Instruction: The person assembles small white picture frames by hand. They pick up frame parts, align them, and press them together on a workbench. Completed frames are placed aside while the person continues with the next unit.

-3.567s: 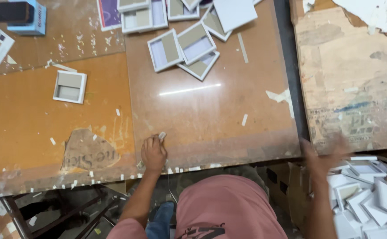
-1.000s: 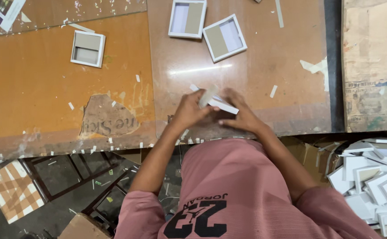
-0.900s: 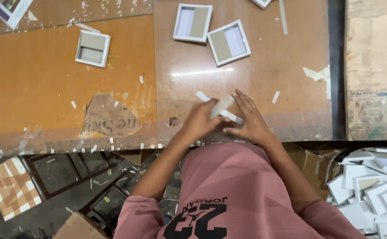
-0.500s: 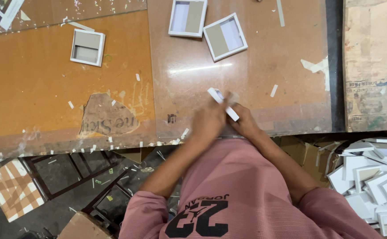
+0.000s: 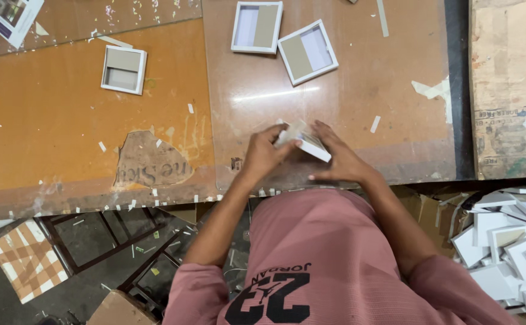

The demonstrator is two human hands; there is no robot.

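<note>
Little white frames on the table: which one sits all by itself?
The small white frame on the orange board at the left; the other two frames touch at the top.

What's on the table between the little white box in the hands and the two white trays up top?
In the head view, only bare shiny table lies between the small white box and the two trays.

A small workshop: a worn, scrap-strewn surface (image 5: 64, 156), shallow white box trays (image 5: 257, 27) laid out, more heaped (image 5: 510, 241) alongside.
</note>
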